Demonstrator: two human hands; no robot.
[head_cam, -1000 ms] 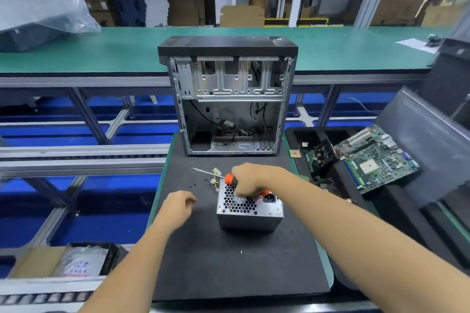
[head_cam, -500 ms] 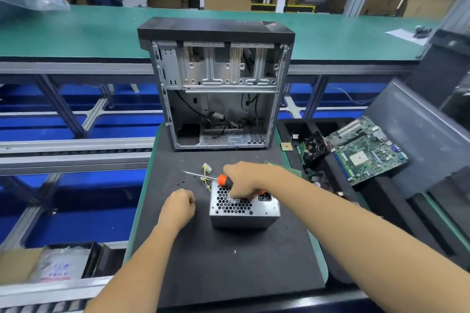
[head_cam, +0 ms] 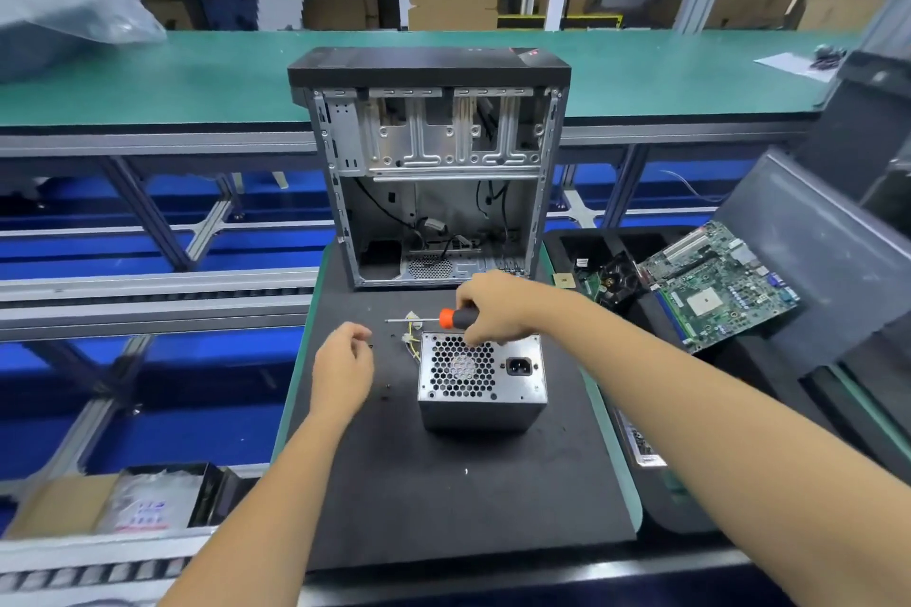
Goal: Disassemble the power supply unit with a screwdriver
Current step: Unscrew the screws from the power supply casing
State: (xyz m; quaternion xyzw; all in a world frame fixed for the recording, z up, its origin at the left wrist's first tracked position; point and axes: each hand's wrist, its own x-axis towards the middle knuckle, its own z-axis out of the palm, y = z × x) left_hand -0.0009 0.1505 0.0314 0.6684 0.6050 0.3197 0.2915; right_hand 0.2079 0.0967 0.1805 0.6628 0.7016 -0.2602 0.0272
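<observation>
Gripping screwdriver [head_cam: 446, 318]: right hand [head_cam: 498, 311] | power supply unit [head_cam: 482, 382] just below (fan-side up)

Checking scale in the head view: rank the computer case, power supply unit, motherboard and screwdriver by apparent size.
1. computer case
2. motherboard and power supply unit: look alike, and the unit sits nearer the camera, so unranked
3. screwdriver
</observation>
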